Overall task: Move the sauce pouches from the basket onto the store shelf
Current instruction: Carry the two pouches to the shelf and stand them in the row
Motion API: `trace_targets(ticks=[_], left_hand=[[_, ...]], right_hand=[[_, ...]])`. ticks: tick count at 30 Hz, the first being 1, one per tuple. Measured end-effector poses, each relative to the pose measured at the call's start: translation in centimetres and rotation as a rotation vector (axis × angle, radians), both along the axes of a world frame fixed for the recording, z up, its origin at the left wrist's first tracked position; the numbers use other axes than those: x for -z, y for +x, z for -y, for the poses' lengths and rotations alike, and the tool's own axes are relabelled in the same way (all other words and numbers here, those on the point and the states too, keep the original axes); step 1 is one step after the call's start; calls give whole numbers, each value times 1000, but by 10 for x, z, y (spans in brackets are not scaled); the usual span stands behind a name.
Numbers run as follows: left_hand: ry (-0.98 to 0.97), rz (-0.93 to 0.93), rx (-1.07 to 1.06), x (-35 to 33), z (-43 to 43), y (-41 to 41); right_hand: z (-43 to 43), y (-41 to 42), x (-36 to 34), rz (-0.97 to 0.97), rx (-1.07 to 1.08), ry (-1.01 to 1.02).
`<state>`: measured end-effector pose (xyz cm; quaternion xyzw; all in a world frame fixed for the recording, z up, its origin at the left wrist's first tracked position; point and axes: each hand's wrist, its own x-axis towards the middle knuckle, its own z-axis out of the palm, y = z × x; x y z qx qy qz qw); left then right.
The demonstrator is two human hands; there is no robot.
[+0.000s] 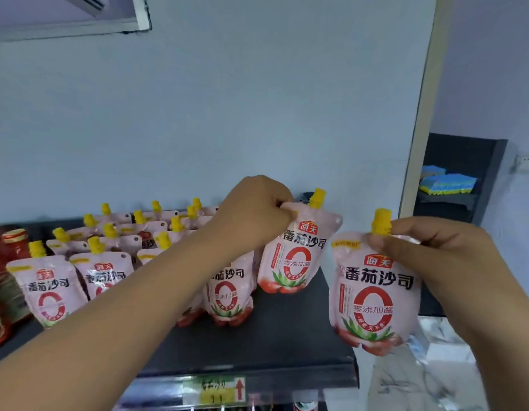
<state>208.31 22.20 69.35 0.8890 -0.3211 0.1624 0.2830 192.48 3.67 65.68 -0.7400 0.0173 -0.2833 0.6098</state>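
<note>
My left hand (pixel 251 212) pinches the top corner of a pink sauce pouch (pixel 293 256) with a yellow cap, holding it upright over the back right part of the dark shelf (pixel 272 336). My right hand (pixel 435 250) grips a second pink pouch (pixel 376 298) by its neck under the yellow cap, hanging just past the shelf's right end. Another pouch (pixel 227 295) stands on the shelf just below my left wrist. Several more pouches (pixel 46 286) stand in rows to the left. The basket is out of view.
Red jars and packets (pixel 5 262) crowd the shelf's left end. A price label (pixel 215 390) hangs on the front edge. A pale wall rises behind. To the right, a door frame (pixel 417 114) and a dark cabinet holding blue and yellow sponges (pixel 447 183).
</note>
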Motion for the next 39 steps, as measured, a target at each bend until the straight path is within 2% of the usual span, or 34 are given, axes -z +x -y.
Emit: trace_targets(ticks=[5, 7, 16, 23, 29, 39], left_hand=[[65, -206, 30, 6, 18, 32], [87, -227, 24, 11, 24, 46], [282, -155, -10, 21, 37, 70], [410, -73, -50, 15, 30, 74], [525, -99, -63, 11, 7, 74], [450, -55, 30, 12, -5, 69]], right_hand=[[0, 24, -2, -35, -80, -25], [0, 34, 0, -63, -105, -42], [2, 72, 15, -209, -228, -124], [9, 89, 20, -184, -309, -103], [3, 103, 20, -187, -367, -125], [-16, 117, 19, -138, -369, -116]])
